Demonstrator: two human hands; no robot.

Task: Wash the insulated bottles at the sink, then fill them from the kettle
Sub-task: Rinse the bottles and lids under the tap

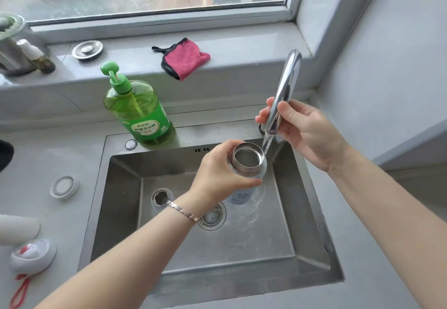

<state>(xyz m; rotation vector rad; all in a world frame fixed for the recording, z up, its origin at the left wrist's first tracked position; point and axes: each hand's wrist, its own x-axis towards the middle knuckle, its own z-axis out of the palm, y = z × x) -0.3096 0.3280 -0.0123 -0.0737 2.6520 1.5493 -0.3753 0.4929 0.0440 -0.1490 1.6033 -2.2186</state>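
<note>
A round, shiny steel bottle [249,161] with a wide open mouth is gripped by the curled fingers of the left hand [217,175] over the smooth metal sink [118,200], while the curved, shiny tap [285,86] is held in the right hand [302,129], water [267,143] is run down the bottle's right edge, and open room is left in the sink below.

Soap bottle [139,113] at 10 o'clock: bright green, pump green too, white lettering on label. Cloth [187,58] at 12: pink w/ black trim. Insulated bottle [248,160] centre: silver steel mouth, pale blue body. Tap [286,83] at 1: mirror chrome. Sink [121,212]: dull grey steel. Bracelet [186,212]: silver links. Cap [33,255] at 8: white, red strap.
</note>
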